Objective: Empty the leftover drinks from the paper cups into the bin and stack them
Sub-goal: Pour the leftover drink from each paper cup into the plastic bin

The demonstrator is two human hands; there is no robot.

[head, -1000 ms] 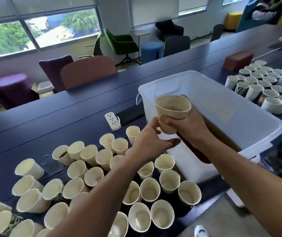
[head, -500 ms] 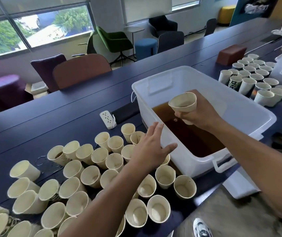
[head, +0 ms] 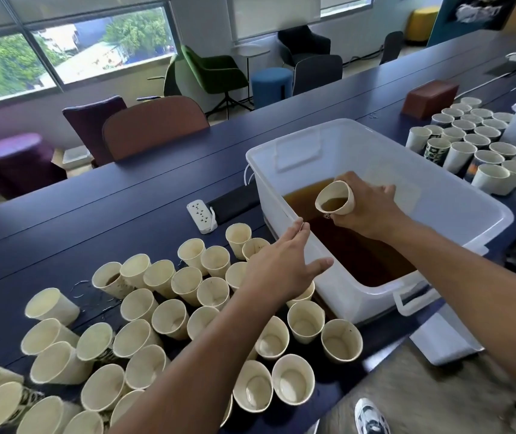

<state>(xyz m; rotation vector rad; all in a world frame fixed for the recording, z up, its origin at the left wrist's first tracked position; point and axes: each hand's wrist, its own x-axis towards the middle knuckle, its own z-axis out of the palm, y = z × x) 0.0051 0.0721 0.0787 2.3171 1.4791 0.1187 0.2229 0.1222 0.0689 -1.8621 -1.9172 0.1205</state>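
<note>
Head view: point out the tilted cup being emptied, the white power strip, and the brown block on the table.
tilted cup [head: 335, 200], head view, inner wall near the rim.
white power strip [head: 201, 216], head view, top face with sockets.
brown block [head: 430, 98], head view, front face.

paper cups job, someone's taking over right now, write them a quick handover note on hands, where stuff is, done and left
Right hand grips a tilted paper cup over the bin, brown drink inside it.
Left hand is open, holding nothing, by the bin's near rim.
Bin holds a pool of brown liquid.
Done: some drinks already tipped in.
Left: finish this cup, empty the loose cups on the table, stack them; no stack is visible.
</note>
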